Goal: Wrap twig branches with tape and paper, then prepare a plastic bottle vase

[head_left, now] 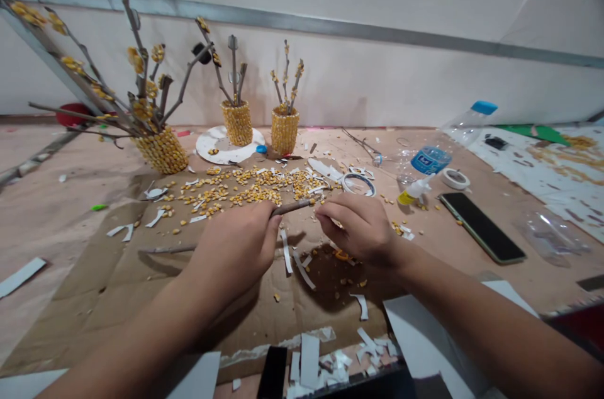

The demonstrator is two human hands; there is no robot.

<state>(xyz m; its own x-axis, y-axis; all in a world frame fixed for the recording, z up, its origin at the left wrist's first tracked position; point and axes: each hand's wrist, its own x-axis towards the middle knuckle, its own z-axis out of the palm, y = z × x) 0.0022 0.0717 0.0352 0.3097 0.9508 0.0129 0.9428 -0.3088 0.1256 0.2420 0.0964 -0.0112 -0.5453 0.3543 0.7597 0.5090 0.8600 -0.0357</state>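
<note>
My left hand [238, 238] is closed round a twig [293, 206] that points to the right, its far end sticking out behind the hand. A yellow speck like a corn kernel sits at the tip. Just beyond that tip, my right hand [361, 229] has its fingers pinched together; what is between them is hidden. Loose corn kernels [255, 188] lie spread over the cardboard sheet [113, 279] behind my hands. White paper strips [286, 252] are scattered below them.
Kernel-covered pots [163, 152] with branches stand at the back, one on a white disc [206, 146]. To the right are a glue bottle [415, 190], tape rolls [455, 179], a plastic bottle [431, 160] and a phone [482, 226]. Paper scraps [309, 361] lie in front.
</note>
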